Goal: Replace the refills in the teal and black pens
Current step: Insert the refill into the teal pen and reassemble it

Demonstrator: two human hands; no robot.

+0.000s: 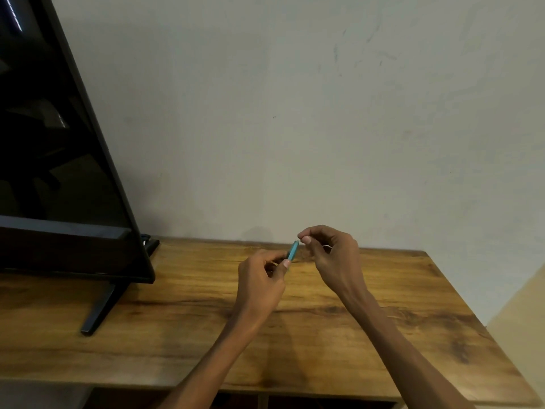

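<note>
Both my hands were raised over the table [368, 305], near its far edge by the wall [295, 113].

Left hand [261, 278]: fingers curled, thumb and forefinger pinching the lower end of the teal pen [292, 251]. The pen was off the table, tilted, its upper end pointing up and to the right, toward my right hand.

Right hand [330, 255]: just right of the pen, slightly higher than the left. Fingers curled, thumb and forefinger drawn together at the pen's upper end. The fingertips were touching or nearly touching that end; I could not tell which. Whether they pinched something small there, I could not tell: anything between them was too small to make out.

Only a short teal stretch of the pen showed between the two hands; the rest was hidden by my left fingers.

Left of the pen, well apart from it, a black monitor [59, 143] stood on the table, screen dark. One foot of its stand [100, 308] reached toward the near edge. Both forearms were bare and crossed the near edge of the table to the pen.
</note>
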